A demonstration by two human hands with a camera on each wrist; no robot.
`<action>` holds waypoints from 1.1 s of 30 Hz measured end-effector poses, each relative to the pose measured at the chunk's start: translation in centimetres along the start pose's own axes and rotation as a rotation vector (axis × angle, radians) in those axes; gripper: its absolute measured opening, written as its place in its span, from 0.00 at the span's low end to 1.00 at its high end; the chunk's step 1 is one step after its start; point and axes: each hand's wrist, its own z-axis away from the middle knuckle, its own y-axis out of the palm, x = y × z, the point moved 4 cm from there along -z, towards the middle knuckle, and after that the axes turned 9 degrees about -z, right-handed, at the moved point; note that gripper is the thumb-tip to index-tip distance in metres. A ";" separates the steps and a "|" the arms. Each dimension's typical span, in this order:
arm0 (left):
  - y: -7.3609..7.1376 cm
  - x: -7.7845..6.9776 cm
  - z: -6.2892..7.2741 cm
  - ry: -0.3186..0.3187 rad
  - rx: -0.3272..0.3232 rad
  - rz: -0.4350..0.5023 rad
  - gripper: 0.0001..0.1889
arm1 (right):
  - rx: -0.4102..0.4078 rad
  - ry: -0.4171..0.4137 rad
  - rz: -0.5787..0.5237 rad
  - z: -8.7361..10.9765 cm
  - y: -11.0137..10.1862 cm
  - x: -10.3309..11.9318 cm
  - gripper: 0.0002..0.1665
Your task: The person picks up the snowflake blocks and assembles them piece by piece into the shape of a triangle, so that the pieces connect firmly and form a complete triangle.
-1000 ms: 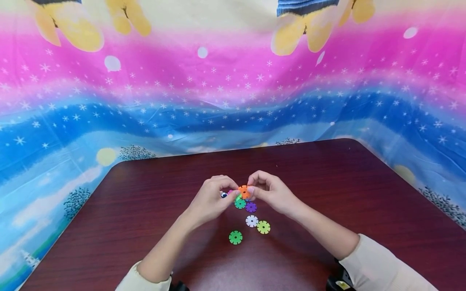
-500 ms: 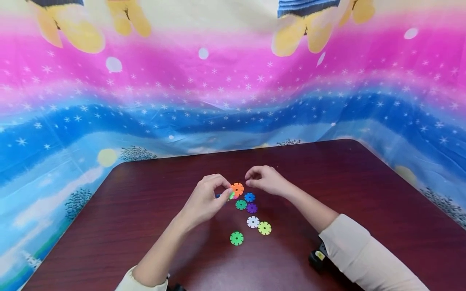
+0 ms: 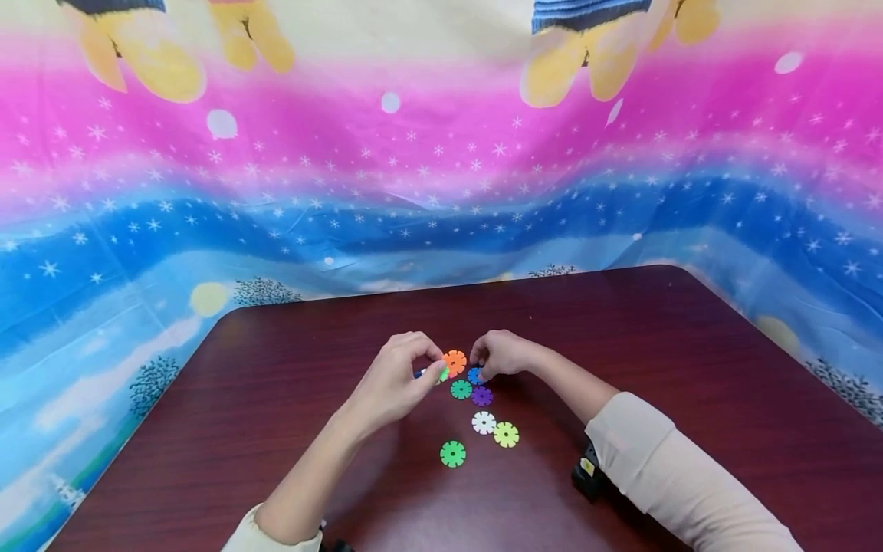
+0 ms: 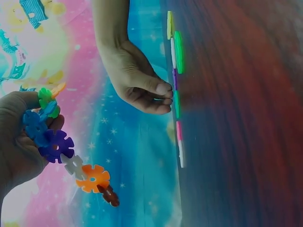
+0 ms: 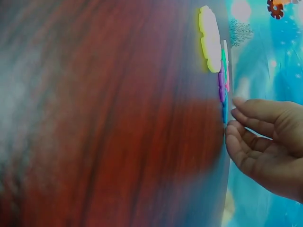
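My left hand (image 3: 396,376) holds a chain of interlocked notched plastic discs above the table. In the left wrist view a green disc (image 4: 46,97) of that chain is between the fingers, with blue, purple (image 4: 57,146), pale grey, orange (image 4: 93,178) and brown discs hanging below. An orange disc (image 3: 454,363) sticks out from the held end in the head view. My right hand (image 3: 509,353) is down at a loose blue disc (image 3: 474,376), its thumb and fingertips loosely bent around the disc's edge. Whether they grip it is unclear.
Loose discs lie flat on the dark table (image 3: 310,337): teal-green (image 3: 461,389), purple (image 3: 482,395), white (image 3: 484,422), yellow (image 3: 506,435) and green (image 3: 452,454). Pink and white discs (image 4: 179,130) also show in the left wrist view. A printed curtain (image 3: 441,153) stands behind.
My right hand has let go of the orange disc, drawn back, then come down to the blue disc. The left hand has shifted slightly left, still holding the chain.
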 end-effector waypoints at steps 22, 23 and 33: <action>0.2 0.0 -0.1 -0.005 0.013 -0.012 0.04 | -0.068 -0.071 -0.017 0.7 0.0 -0.3 0.08; 0.2 0.1 -0.1 -0.008 0.013 -0.013 0.04 | -0.089 -0.084 -0.029 0.8 -0.1 -0.2 0.08; 0.1 0.1 -0.3 -0.007 0.015 -0.019 0.04 | -0.272 -0.125 -0.360 2.9 -1.0 0.6 0.06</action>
